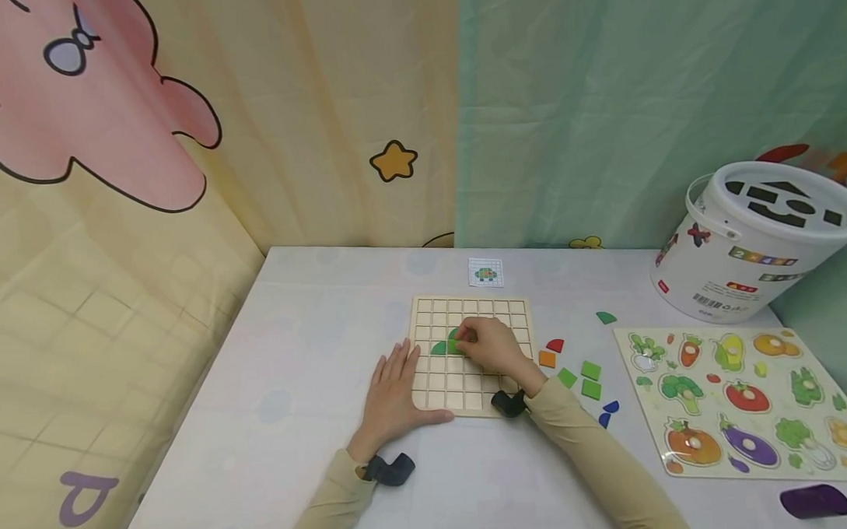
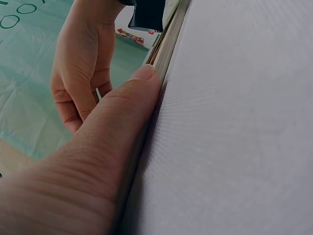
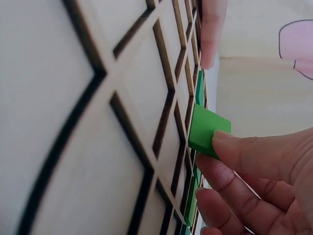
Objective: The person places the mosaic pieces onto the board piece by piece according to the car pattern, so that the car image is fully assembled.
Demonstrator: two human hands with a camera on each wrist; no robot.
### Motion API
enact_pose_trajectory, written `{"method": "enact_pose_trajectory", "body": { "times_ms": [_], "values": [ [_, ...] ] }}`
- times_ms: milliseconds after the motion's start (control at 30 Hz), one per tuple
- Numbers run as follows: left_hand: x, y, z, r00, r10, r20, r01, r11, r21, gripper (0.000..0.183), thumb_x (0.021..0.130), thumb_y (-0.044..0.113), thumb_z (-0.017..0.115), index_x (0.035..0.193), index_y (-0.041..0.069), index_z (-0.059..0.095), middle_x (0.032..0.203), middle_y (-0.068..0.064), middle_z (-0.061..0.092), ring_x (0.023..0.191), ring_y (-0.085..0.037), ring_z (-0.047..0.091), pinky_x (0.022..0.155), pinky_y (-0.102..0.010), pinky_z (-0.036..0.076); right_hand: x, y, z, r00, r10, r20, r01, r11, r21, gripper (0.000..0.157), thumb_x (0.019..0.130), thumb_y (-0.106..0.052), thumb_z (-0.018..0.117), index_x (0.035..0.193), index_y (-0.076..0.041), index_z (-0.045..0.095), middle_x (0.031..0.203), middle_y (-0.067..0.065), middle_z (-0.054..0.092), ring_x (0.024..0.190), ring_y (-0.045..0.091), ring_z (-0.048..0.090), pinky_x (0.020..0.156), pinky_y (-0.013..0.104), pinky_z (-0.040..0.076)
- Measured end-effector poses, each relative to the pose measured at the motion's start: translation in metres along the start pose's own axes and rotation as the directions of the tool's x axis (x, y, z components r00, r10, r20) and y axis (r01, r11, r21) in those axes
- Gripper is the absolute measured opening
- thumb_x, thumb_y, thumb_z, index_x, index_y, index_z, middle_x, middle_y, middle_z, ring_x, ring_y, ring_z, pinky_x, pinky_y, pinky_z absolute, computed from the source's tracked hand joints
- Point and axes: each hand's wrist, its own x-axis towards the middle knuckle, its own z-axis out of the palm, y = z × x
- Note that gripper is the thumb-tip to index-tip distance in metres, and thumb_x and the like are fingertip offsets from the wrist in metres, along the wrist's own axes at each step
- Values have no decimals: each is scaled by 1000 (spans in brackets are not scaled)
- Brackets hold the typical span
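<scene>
A wooden grid board [image 1: 470, 383] lies on the table with green pieces in some of its cells. My right hand [image 1: 495, 345] is over the board's middle, pinching a light green square tile [image 3: 208, 129] between thumb and fingers; the tile is tilted against the grid. Beside it a dark green quarter-circle piece [image 1: 438, 348] sits in a cell, and another is partly hidden by the hand. My left hand [image 1: 393, 394] rests along the board's left and front edges, fingers straight, its thumb [image 2: 142, 78] against the front rim.
Right of the board lie green squares [image 1: 591, 389], an orange square [image 1: 547, 359], a red quarter-circle [image 1: 555, 345] and blue pieces [image 1: 611, 406]. A pattern card [image 1: 485, 272] is behind it. Farther right are a vegetable puzzle board [image 1: 653, 412], a white bucket [image 1: 717, 262] and a purple object [image 1: 815, 501].
</scene>
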Motion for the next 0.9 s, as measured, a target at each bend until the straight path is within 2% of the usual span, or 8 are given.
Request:
{"method": "enact_pose_trajectory", "body": {
  "times_ms": [167, 400, 600, 900],
  "values": [
    [0, 0, 0, 1000, 1, -2, -1, 1000, 3, 122, 62, 79, 64, 149, 4, 25, 156, -14, 17, 142, -26, 12, 113, -44, 9, 0, -1, 1, 1000, 11, 6, -11, 1000, -25, 5, 85, -15, 71, 82, -14, 69, 72, -7, 60, 60, 11, 49, 55, 28, 42],
    [0, -1, 2, 1000, 13, -21, -13, 1000, 1, 122, 62, 80, 63, 149, 3, 27, 155, -15, 19, 142, -29, 14, 113, -46, 11, 0, -5, -1, 999, -7, -36, 4, 997, -83, 6, 84, -15, 73, 78, -14, 72, 83, -2, 65, 74, 14, 58, 64, 32, 49],
    [0, -2, 4, 1000, 18, -25, -19, 1000, -3, 122, 62, 82, 61, 149, 3, 27, 155, -15, 19, 142, -29, 14, 113, -46, 11, 2, -8, 0, 999, 13, -38, -18, 990, -140, 11, 84, -16, 72, 74, -14, 70, 76, -3, 61, 71, 14, 56, 61, 31, 48],
    [0, -2, 3, 1000, -1, 3, 1, 1000, 1, 122, 63, 81, 61, 150, 5, 24, 156, -13, 15, 143, -26, 10, 114, -43, 7, 2, -10, 2, 999, 20, -32, -26, 982, -188, 17, 83, -16, 72, 67, -16, 68, 71, -4, 54, 67, 12, 50, 57, 29, 44]
  ]
}}
